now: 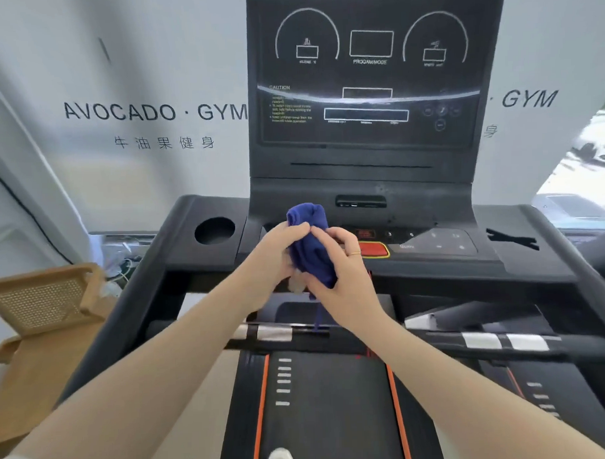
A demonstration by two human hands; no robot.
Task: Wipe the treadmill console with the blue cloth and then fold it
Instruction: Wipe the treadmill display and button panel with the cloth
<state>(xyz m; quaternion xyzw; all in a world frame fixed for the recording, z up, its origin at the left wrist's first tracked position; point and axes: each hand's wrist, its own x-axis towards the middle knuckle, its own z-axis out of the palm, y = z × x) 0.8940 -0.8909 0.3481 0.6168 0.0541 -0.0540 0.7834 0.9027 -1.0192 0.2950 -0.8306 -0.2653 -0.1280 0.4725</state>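
The blue cloth (312, 249) is bunched up in the air in front of the treadmill console (378, 192), between both my hands. My left hand (274, 261) grips its left side with the thumb on top. My right hand (343, 272), wearing a thin ring, holds the right and lower part with curled fingers. A thin strip of the cloth hangs down below my hands. The console's dark display panel (371, 72) stands upright behind, with a red stop button (375, 250) just right of my right hand.
A round cup holder (214, 230) sits in the console's left wing. Touch buttons (442, 241) lie on the right. The handlebar (274, 333) crosses below my hands, above the belt (328, 410). A wooden cane chair (39, 307) stands at the left.
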